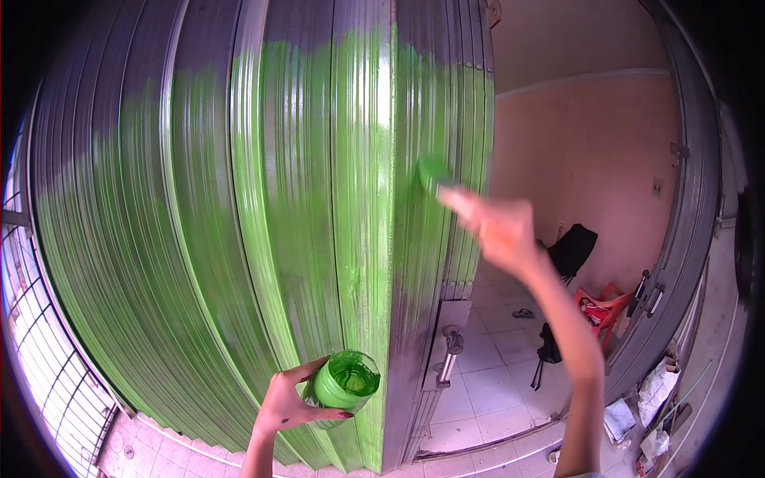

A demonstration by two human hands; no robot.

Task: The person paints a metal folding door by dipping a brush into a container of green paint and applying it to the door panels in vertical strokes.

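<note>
A ribbed metal folding door [303, 199] fills the left and middle, mostly coated in green paint, with dark metal along its top and patchy green near its right edge. My left hand [288, 401] is wrapped round a clear cup of green paint [344, 384], low in front of the door. Higher up on the right, my right hand [498, 231], slightly blurred, grips a paintbrush [434, 174]. Its green bristles are at the door's right-hand panel; whether they touch is hard to tell.
Right of the door is an opening onto a tiled floor [498, 358], with a black chair [572, 248] and a red chair [610, 311]. A metal handle [451, 350] juts from the door's edge. Wrappings [660, 386] lie at the lower right; a barred grille [60, 358] stands left.
</note>
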